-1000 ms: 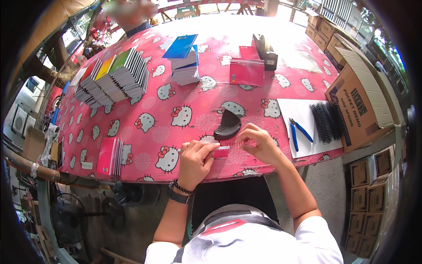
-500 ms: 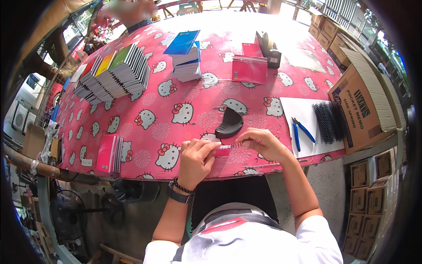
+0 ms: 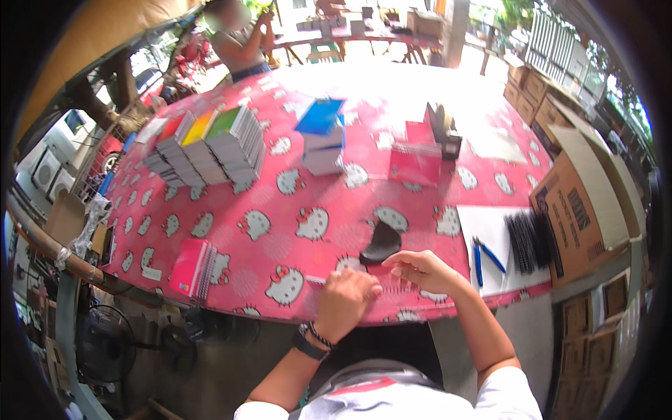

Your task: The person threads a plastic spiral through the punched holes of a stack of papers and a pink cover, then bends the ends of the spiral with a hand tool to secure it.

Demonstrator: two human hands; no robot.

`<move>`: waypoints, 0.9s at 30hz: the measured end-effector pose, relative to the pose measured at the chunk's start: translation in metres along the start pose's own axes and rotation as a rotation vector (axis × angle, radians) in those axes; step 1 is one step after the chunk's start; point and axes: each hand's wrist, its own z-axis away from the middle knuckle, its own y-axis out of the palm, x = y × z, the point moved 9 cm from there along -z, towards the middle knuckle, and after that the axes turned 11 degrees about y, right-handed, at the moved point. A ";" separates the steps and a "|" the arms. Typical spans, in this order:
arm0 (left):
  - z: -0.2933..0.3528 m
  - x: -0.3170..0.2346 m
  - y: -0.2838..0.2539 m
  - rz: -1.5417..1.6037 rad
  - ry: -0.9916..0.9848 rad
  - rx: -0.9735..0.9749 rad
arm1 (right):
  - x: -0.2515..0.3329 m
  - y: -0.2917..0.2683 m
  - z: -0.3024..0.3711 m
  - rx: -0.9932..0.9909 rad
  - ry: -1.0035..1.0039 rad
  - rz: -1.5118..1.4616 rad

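Note:
My left hand (image 3: 348, 297), with a dark band and beaded bracelet at the wrist, is closed over a small pink notebook (image 3: 316, 281) near the table's front edge. That hand hides most of the notebook, leaving a thin pale edge showing. A thin spiral coil (image 3: 402, 289) extends right from it, faint against the cloth. Just above the coil, my right hand (image 3: 428, 271) is held with fingers loosely curved and apart, seemingly holding nothing. Beyond my hands lies a black curved object (image 3: 381, 245) whose kind I cannot make out.
Spiral notebooks (image 3: 213, 150) stand stacked at far left, blue ones (image 3: 322, 143) mid-table, pink ones (image 3: 414, 164) beside a tape dispenser (image 3: 448, 133), more pink ones (image 3: 191, 267) near left. Blue-handled pliers (image 3: 488, 259) and black coils (image 3: 528, 241) lie beside a cardboard box (image 3: 577, 196). Another person (image 3: 241, 45) stands beyond.
The view has tilted up, showing more of the far side. My right hand's fingers have come off the coil and loosened. My left hand now covers more of the notebook.

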 end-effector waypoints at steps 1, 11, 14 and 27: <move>0.000 0.002 0.000 -0.038 0.002 0.013 | -0.005 -0.008 -0.009 -0.071 0.010 0.005; 0.004 0.005 0.004 -0.004 -0.028 0.099 | -0.025 0.003 -0.055 -0.186 0.073 0.751; -0.001 0.001 -0.006 0.048 0.011 0.016 | -0.017 -0.001 -0.052 -0.223 0.009 0.618; 0.021 0.028 -0.017 0.006 -0.008 -0.016 | -0.027 0.024 0.005 0.090 0.068 -0.183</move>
